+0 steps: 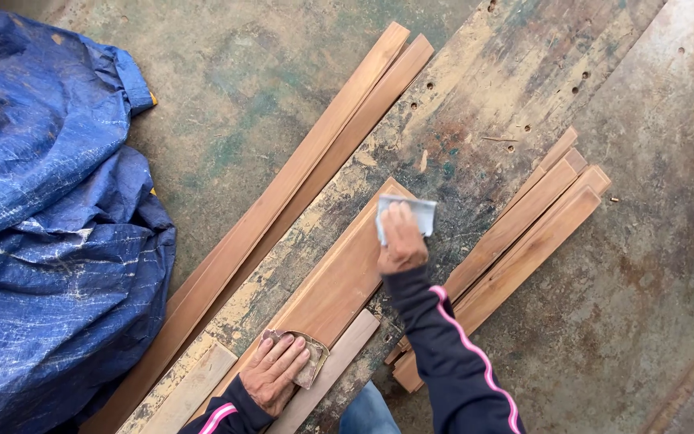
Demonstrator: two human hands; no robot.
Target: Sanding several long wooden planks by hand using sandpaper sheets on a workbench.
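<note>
the board [339, 273] lies flat on the worn surface [475, 96], its long axis running diagonally from near the person up and to the right. the right hand [402, 239] sits at the board's far end, fingers closed down on a grey sheet of sandpaper [413, 215] pressed at that end; the hand is blurred. the left hand [276, 371] rests at the board's near end, fingers spread flat over a second, brownish piece of paper [312, 362], so this grip is open and pressing, not clamped. nearly all of the board stretches between the two hands. right of the board lies a stack of slats [524, 233], left of it two long strips [299, 169], all parallel to it. further left is a blue tarp [50, 225].
</note>
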